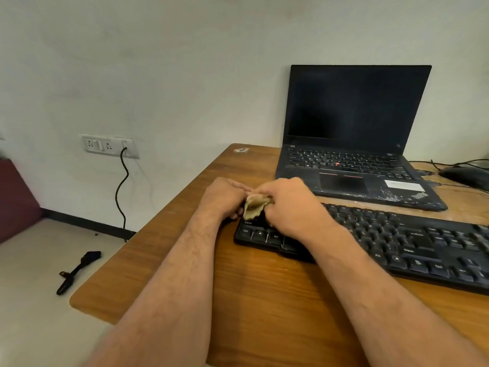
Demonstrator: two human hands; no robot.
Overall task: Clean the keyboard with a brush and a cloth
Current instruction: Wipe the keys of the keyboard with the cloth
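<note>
Both hands, left and right, bunching a tan cloth over black keyboard's left end (brush on floor)

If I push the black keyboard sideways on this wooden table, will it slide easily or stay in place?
The keyboard looks thin, flat and plastic, so it is probably light and would likely slide on the smooth table. Being long and low, it should not tip, though a push at one end might turn it. The left hand at its corner may be steadying it while the right hand holds the cloth.
</note>
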